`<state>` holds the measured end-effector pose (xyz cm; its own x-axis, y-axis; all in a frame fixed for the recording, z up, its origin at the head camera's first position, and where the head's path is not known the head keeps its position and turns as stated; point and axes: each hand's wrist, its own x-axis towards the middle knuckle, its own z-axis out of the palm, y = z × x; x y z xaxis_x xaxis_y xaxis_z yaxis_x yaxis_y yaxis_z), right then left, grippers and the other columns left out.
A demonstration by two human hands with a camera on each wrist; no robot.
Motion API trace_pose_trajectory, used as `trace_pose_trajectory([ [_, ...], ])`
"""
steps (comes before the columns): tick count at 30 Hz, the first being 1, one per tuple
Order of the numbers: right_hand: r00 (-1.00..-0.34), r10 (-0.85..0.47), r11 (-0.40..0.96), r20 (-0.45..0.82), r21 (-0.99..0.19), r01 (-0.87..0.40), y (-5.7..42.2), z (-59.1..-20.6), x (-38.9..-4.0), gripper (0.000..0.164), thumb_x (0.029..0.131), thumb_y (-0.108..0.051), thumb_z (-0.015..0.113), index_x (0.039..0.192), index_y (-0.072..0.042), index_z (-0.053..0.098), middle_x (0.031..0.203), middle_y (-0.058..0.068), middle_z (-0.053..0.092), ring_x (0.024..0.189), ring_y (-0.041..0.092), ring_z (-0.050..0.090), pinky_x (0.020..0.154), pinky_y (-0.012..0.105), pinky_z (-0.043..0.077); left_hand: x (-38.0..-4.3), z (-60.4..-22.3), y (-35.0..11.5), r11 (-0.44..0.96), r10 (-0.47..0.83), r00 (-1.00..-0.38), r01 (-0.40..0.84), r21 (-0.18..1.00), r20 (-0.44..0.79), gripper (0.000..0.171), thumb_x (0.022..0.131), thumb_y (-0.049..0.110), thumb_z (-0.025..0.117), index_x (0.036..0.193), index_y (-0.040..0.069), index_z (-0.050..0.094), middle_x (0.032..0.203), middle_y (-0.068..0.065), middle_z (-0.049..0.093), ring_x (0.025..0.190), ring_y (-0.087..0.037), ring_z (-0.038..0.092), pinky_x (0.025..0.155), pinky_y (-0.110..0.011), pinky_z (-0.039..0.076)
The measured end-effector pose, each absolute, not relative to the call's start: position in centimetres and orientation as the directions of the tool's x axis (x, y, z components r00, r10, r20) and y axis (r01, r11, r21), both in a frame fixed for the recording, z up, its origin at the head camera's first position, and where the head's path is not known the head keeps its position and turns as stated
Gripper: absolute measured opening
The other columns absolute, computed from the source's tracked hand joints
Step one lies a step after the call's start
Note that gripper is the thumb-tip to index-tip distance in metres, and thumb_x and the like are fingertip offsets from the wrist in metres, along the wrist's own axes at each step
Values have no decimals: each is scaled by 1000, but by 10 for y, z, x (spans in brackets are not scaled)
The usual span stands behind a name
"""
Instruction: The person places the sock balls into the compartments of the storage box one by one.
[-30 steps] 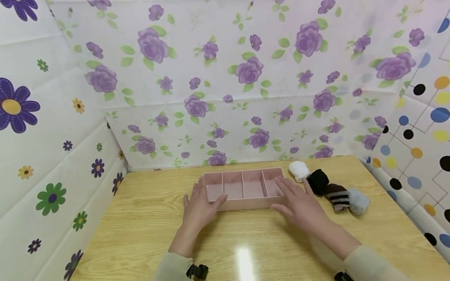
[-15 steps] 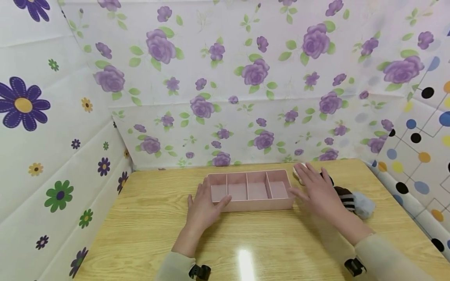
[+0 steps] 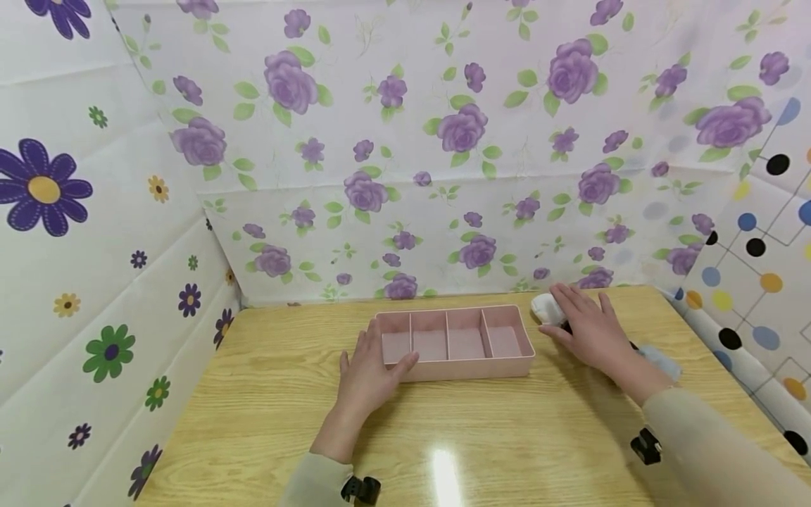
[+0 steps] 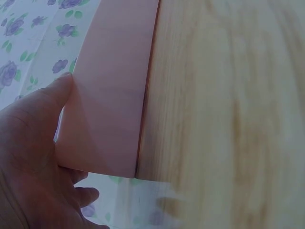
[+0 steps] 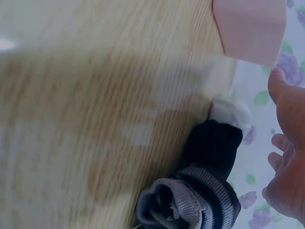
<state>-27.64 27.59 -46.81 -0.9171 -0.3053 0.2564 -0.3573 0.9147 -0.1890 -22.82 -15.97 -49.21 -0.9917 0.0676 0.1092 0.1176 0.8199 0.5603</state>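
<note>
A pink box (image 3: 469,369) with several side-by-side compartments stands on the table. My left hand (image 3: 366,372) rests at its left front corner, fingers along the left end and thumb at the front rim; in the left wrist view the thumb lies against the pink wall (image 4: 109,90). To the right of the box my right hand (image 3: 592,331) hovers over a row of rolled socks, fingers extended, thumb toward the box. A white sock (image 3: 546,308) shows beside its fingers. The right wrist view shows a black sock (image 5: 212,145) and a striped knit sock (image 5: 209,198) below the hand.
A light blue-grey sock (image 3: 660,360) lies at the right end of the row, partly behind the right wrist. The wood-grain table (image 3: 272,415) ends at a floral cloth wall (image 3: 304,232) behind the box. Patterned cloth also hangs at both sides.
My right hand has left the box's right end and moved right, over the socks. The left hand has stayed at the box's left end. The camera view has shifted slightly.
</note>
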Motion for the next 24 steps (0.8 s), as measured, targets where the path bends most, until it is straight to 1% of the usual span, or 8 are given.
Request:
trace_pose_trajectory([
  [7, -931, -304, 918, 201, -199, -343, 278, -470, -290, 94, 104, -46, 77, 173, -3, 31, 175, 27, 33, 159, 52, 30, 124, 81, 6, -229, -492, -161, 815, 69, -992, 116, 568, 104, 116, 101, 77, 61, 179, 9, 10, 183, -15, 18, 167, -41, 18, 126, -80, 6],
  [12, -938, -306, 914, 162, -225, -337, 283, -478, -299, 96, 102, -45, 81, 173, -2, 32, 174, 28, 32, 156, 56, 32, 122, 83, 7, -229, -493, -160, 813, 76, -992, 121, 570, 101, 116, 101, 77, 62, 179, 10, 10, 183, -15, 19, 168, -41, 18, 126, -80, 7],
  [17, -938, -309, 906, 158, -251, -341, 289, -482, -307, 96, 100, -39, 85, 172, -2, 35, 172, 29, 34, 153, 58, 37, 121, 84, 8, -229, -491, -160, 817, 80, -991, 125, 564, 103, 116, 101, 77, 61, 179, 9, 9, 183, -14, 18, 168, -41, 18, 126, -80, 8],
  [24, -940, -317, 907, 126, -249, -340, 300, -490, -315, 99, 98, -42, 86, 172, -3, 34, 170, 32, 37, 149, 59, 41, 120, 85, 10, -228, -491, -160, 816, 81, -991, 127, 564, 106, 116, 101, 77, 61, 178, 8, 10, 182, -15, 20, 168, -41, 18, 125, -80, 8],
])
